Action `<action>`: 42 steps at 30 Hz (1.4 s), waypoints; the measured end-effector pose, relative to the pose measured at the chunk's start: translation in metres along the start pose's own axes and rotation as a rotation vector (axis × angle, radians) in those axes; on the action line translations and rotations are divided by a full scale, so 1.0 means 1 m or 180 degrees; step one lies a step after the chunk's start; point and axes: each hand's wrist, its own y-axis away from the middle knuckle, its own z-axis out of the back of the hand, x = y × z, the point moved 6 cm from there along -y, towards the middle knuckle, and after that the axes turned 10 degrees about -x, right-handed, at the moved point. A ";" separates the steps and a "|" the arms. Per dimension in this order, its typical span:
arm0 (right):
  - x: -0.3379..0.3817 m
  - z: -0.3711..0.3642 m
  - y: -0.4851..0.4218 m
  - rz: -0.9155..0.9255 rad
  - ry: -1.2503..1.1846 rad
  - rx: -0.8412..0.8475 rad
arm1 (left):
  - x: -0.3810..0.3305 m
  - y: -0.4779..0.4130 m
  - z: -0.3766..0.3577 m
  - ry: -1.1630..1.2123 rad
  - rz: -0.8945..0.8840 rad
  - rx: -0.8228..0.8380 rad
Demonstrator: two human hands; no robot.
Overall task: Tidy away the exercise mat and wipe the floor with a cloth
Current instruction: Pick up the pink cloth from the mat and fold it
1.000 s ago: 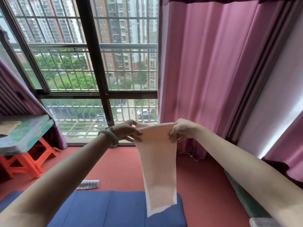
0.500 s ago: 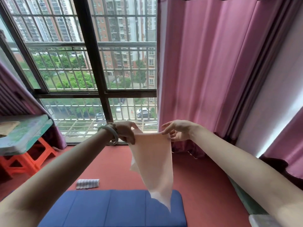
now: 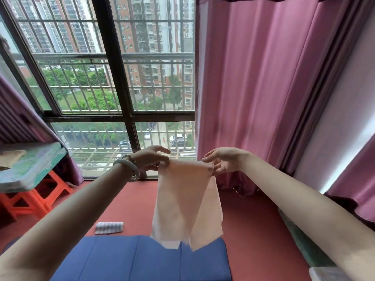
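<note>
A thin pale-pink cloth point(image 3: 185, 201) hangs folded in the air in front of the window. My left hand point(image 3: 150, 160) pinches its top left corner; a white bangle sits on that wrist. My right hand point(image 3: 221, 162) pinches the top right corner, with the other fingers spread. Below the cloth, a blue folding exercise mat point(image 3: 142, 258) lies flat on the red floor point(image 3: 255, 236).
A small striped grey-white cloth point(image 3: 109, 228) lies on the floor beyond the mat. An orange stool point(image 3: 32, 201) carries a green-topped board point(image 3: 30, 165) at the left. Pink curtains point(image 3: 263, 94) hang at the right, beside the barred window point(image 3: 113, 88).
The cloth has been folded in half: its lower end came up, so it hangs shorter and doubled. Both hands now pinch the top edge a little wider apart.
</note>
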 end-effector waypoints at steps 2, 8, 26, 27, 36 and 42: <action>-0.001 -0.002 -0.001 -0.0006 -0.0144 0.0059 | -0.003 0.004 -0.003 0.0083 -0.0035 0.0055; -0.008 -0.011 -0.009 -0.0040 0.0600 0.0221 | -0.006 0.007 -0.009 -0.0700 -0.0283 0.0071; -0.015 -0.008 -0.011 -0.0102 0.0070 -0.0167 | 0.016 -0.002 -0.016 -0.0203 0.0135 -0.0184; -0.014 -0.008 -0.010 -0.0113 0.0145 -0.0143 | 0.017 -0.002 -0.017 -0.0136 0.0170 -0.0158; -0.027 -0.019 -0.016 -0.0052 0.1876 -0.0037 | 0.017 0.006 -0.038 -0.0466 0.0091 -0.0070; -0.031 -0.016 -0.014 -0.0268 0.1959 -0.0256 | 0.020 0.007 -0.039 -0.0747 -0.0148 -0.0435</action>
